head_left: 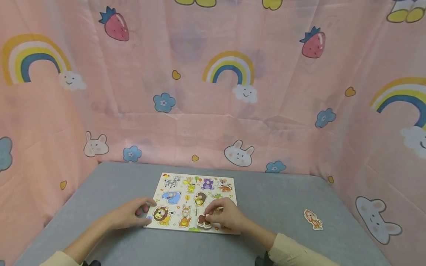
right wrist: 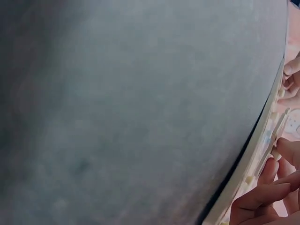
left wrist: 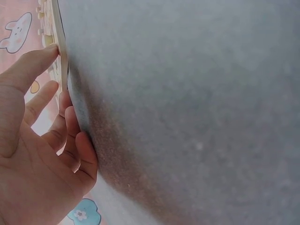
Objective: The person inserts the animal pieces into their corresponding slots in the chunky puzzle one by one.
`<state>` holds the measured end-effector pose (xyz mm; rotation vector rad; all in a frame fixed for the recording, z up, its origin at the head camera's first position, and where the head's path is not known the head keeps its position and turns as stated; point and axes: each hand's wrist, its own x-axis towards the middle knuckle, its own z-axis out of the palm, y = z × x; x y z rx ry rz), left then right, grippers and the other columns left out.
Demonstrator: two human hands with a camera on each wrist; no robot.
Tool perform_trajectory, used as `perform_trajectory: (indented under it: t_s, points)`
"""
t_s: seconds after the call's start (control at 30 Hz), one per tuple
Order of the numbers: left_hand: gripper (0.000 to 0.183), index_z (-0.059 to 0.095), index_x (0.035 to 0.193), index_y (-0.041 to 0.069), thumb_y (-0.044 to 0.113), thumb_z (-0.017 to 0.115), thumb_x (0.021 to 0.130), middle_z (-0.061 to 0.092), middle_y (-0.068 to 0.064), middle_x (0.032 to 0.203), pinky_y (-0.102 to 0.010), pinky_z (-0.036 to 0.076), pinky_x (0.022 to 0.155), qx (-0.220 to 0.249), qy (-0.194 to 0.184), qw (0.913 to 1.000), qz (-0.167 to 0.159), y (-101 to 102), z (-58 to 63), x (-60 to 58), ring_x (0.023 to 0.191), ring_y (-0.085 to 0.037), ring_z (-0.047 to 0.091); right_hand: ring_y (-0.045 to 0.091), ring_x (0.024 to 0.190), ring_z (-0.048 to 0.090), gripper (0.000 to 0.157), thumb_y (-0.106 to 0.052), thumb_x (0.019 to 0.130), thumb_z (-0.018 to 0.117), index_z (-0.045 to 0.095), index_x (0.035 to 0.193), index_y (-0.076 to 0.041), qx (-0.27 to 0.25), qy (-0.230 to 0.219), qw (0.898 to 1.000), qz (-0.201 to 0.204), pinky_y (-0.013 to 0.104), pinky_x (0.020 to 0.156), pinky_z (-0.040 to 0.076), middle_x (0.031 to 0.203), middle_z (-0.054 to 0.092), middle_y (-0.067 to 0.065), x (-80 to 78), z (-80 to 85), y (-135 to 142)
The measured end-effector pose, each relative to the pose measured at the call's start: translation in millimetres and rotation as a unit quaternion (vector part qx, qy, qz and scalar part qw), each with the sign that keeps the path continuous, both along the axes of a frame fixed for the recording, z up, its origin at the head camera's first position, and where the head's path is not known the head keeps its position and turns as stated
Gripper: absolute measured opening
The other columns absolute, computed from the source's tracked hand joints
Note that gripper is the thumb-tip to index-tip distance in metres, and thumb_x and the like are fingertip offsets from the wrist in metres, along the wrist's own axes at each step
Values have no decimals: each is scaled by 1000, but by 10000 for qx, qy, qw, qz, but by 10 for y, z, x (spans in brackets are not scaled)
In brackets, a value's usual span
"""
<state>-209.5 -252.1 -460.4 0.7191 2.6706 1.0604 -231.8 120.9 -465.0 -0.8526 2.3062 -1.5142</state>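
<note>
A wooden peg puzzle board with coloured animal pieces lies on the grey table. My right hand pinches a brown animal puzzle piece by its knob, over the board's lower row. In the right wrist view that puzzle piece is tilted, held just above the board. My left hand touches the board's left edge, thumb near the lower left corner. From the left wrist, the thumb of my left hand lies on the board's edge, and the other fingers are loosely bent beside it.
A loose orange-and-white animal piece lies on the table to the right of the board. Lion, kangaroo, elephant and hedgehog pieces sit on the board. A pink patterned curtain surrounds the table.
</note>
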Motion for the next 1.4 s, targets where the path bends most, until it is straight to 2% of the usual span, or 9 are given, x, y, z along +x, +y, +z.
perform_trajectory:
  t_s: [0.1, 0.33, 0.7, 1.0, 1.27, 1.4]
  points:
    - [48, 60, 125, 6, 23, 82, 86, 51, -1, 97, -31, 40, 72, -14, -4, 10000, 8, 3, -1, 1, 82, -15, 47, 6, 53, 41, 4, -2, 89, 77, 76, 92, -2, 51, 48, 10000, -21, 21, 48, 36, 97, 71, 13, -4, 0, -3]
    - [47, 60, 124, 7, 23, 82, 85, 51, -1, 97, -31, 40, 72, -25, 80, 10000, 4, 6, 8, 9, 81, -15, 47, 12, 69, 52, 3, -5, 86, 80, 77, 89, -5, 322, 152, 9993, -106, 22, 53, 40, 91, 71, 2, -32, 18, -8]
    - [47, 60, 124, 7, 21, 83, 85, 51, -1, 97, -31, 40, 71, -3, 19, 10000, 42, 21, 21, 15, 80, -16, 47, 15, 82, 56, 4, -6, 86, 81, 78, 89, -5, 530, 124, 9983, -196, 24, 61, 44, 91, 70, -2, -30, 33, 3]
    - [48, 60, 124, 6, 21, 83, 85, 51, -1, 97, -31, 40, 71, -8, 12, 10000, 51, 21, 20, 17, 81, -16, 47, 20, 84, 57, 4, 0, 85, 80, 77, 87, -3, 402, 151, 9989, -162, 26, 67, 44, 89, 71, 4, -9, 80, -46]
    - [48, 60, 125, 6, 21, 82, 85, 51, -1, 97, -31, 40, 71, 35, 19, 10000, 37, 17, 14, 18, 80, -15, 47, 20, 82, 59, 5, 0, 85, 80, 77, 86, -4, 584, 229, 9980, -100, 27, 69, 45, 84, 71, -1, -26, 73, -82]
    - [48, 60, 125, 5, 21, 82, 86, 51, -1, 97, -31, 40, 71, 52, 35, 10000, 27, 14, 20, 19, 80, -15, 47, 20, 81, 59, 5, 1, 84, 80, 77, 86, -3, 496, 199, 9985, -118, 27, 67, 45, 85, 70, 0, -35, 59, -79]
